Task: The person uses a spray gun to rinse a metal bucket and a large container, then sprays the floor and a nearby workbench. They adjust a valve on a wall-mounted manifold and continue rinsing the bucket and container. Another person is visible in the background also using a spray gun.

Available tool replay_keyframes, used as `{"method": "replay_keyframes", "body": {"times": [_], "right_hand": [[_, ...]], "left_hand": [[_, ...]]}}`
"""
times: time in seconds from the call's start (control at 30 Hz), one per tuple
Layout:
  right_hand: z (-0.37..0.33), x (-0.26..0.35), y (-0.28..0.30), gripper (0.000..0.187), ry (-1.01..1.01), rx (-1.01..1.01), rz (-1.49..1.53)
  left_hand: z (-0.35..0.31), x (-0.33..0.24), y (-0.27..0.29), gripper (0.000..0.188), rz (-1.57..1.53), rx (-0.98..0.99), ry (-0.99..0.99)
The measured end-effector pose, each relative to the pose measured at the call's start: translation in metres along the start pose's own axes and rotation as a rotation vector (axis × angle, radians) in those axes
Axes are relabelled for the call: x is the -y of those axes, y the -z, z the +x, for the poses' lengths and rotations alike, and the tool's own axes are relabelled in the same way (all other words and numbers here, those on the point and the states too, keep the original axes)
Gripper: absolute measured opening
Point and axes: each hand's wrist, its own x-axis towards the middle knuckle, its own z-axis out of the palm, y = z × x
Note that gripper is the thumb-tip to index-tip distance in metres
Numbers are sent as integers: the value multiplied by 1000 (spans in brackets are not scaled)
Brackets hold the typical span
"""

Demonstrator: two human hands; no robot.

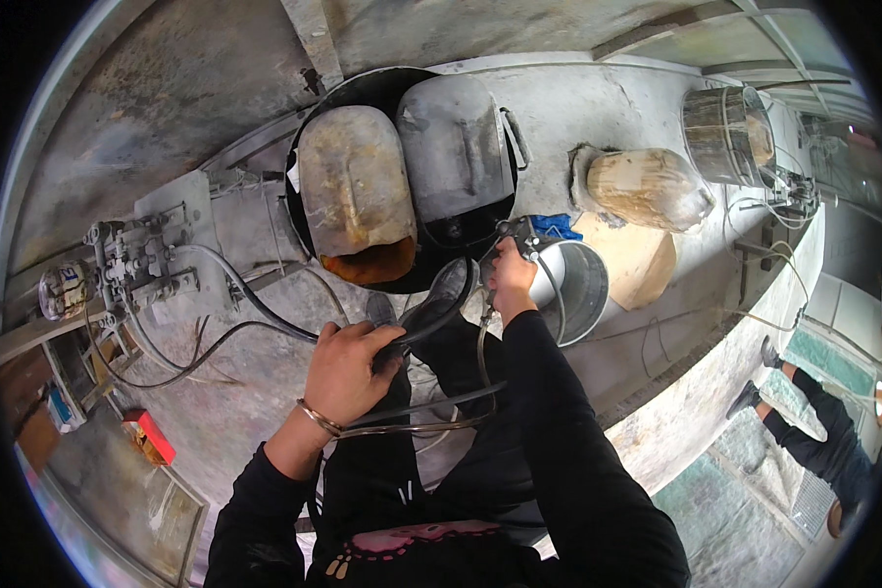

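My right hand (513,277) is closed around the grip of a spray gun (521,235), held over the near edge of a metal bucket (598,284). A hose hangs from the gun down past my wrist. To its left, my left hand (348,370) is wrapped round a dark hose (441,316) that loops in front of my legs. My palm hides part of it. Beyond both hands stands a wide black drum (289,211). In it two plastic canisters lean side by side, one stained yellow-brown (356,176), the other grey (451,147).
A pump with fittings (132,260) sits at the left, hoses running from it. A blue cloth (557,226), a cardboard sheet (629,257), a brown-stained wrapped container (647,184) and a second bucket (715,137) lie right. Another person (823,441) is at far right. A red box (149,437) lies lower left.
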Motion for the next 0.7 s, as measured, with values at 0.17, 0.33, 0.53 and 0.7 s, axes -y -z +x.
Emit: {"method": "replay_keyframes", "body": {"times": [0.17,0.33,0.53,0.7], "right_hand": [[-3,-1,0,23,1,-11,6],[-4,-4,1,23,7,9,19],[-3,-5,2,23,-19,10,39],[-7,-4,0,22,-12,2,33]], "left_hand": [[2,0,1,28,-16,-2,-6],[1,1,1,27,-14,27,12],[3,2,3,29,-35,15,-4],[1,3,2,27,-49,28,12]]}}
